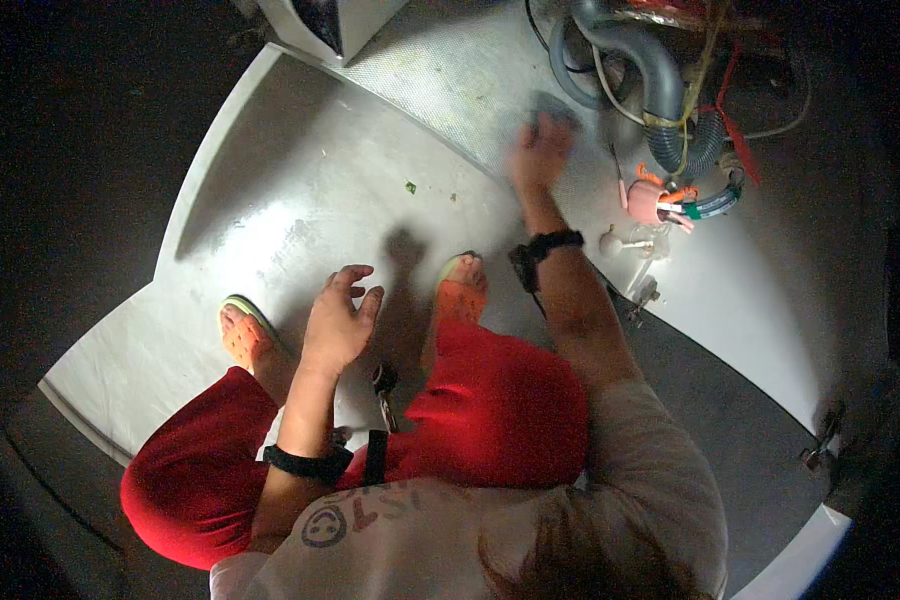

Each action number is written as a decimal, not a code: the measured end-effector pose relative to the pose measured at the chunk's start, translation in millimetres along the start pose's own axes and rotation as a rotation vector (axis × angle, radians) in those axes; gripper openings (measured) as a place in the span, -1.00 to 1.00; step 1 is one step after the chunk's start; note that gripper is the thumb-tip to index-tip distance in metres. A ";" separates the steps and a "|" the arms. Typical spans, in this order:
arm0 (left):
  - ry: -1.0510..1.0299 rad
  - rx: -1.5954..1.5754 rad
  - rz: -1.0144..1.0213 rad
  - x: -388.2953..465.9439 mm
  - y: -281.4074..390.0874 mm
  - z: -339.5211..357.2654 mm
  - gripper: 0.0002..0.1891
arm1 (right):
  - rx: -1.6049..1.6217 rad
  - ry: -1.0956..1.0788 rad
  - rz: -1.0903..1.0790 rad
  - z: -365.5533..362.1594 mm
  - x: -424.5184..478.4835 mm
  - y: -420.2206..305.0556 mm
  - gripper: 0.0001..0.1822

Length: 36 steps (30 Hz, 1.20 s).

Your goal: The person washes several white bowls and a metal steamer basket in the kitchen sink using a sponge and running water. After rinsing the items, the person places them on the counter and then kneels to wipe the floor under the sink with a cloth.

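Note:
My left hand (341,319) is held above the pale, wet-looking floor (360,180), fingers apart and slightly curled, holding nothing. Reaching farther forward, my right hand (544,154) is blurred over a dimpled grey surface (457,82). A dark patch lies at its fingertips; whether it is a thing in the hand or a shadow, I cannot tell. Both wrists carry black bands. Right of this hand stands a pink cup (646,202) with orange and white items in it. A small green scrap (410,187) lies on the floor between the hands.
A grey corrugated hose (664,82) loops at the upper right among cords and a red strap (735,120). A pale panel with a sharp corner (345,37) stands at the top. My feet in orange slippers (461,296) rest on the floor. A metal fitting (645,292) is at the right.

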<state>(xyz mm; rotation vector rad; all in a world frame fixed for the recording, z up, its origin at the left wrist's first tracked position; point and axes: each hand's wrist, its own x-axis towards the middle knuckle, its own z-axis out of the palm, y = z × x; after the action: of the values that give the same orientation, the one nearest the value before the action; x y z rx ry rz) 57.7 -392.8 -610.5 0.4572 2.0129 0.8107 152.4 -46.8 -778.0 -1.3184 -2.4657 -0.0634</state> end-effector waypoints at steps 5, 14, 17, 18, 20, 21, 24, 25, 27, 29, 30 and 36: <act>-0.037 0.008 0.041 0.4 16.6 3.8 -0.69 | 0.574 -0.218 -0.414 -31.2 -15.5 -53.7 -0.67; -0.039 0.174 0.215 3.2 -29.3 23.0 -0.68 | 0.139 -0.145 -0.004 -31.1 13.3 82.3 -0.59; -0.045 0.198 0.246 3.2 -34.6 32.2 -0.67 | 0.258 -0.213 -0.339 -46.2 3.7 -2.5 -0.54; -0.054 0.166 0.225 3.6 -30.2 32.4 -0.67 | 0.319 -0.225 -0.393 -46.8 -0.8 -12.9 -0.56; -0.066 0.124 0.201 4.1 -20.9 34.3 -0.67 | 0.443 -0.247 -0.504 -48.9 -5.1 -24.4 -0.57; -0.061 0.116 0.198 4.5 -17.9 34.4 -0.67 | 0.429 -0.271 -0.534 -52.8 -4.1 -24.0 -0.57; -0.052 0.159 0.248 0.4 -19.8 33.0 -0.67 | 0.345 -0.412 -0.400 -54.8 -9.6 21.0 -0.54; -0.041 0.172 0.276 0.2 -19.4 31.6 -0.67 | 0.408 -0.417 -0.237 -53.7 -11.7 47.8 -0.53; -0.032 0.144 0.209 -3.3 -11.7 25.0 -0.67 | 0.318 -0.296 -0.124 -61.0 -9.7 100.6 -0.50; -0.051 0.055 0.034 -8.6 12.7 18.1 -0.67 | 0.139 -0.251 -0.081 -60.1 -2.8 161.8 -0.38; -0.071 0.032 -0.012 -8.4 13.1 17.5 -0.66 | 0.036 -0.320 0.004 -59.3 4.4 170.4 -0.37; -0.128 0.162 0.145 -8.7 -4.9 18.6 -0.52 | -0.097 -0.194 0.035 6.1 24.5 167.7 -0.40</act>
<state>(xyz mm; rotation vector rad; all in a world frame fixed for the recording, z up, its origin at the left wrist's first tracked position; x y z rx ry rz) 78.1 -394.6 -615.8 0.7367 1.9497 0.6896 274.8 69.3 -796.1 -1.4715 -2.6286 -0.0489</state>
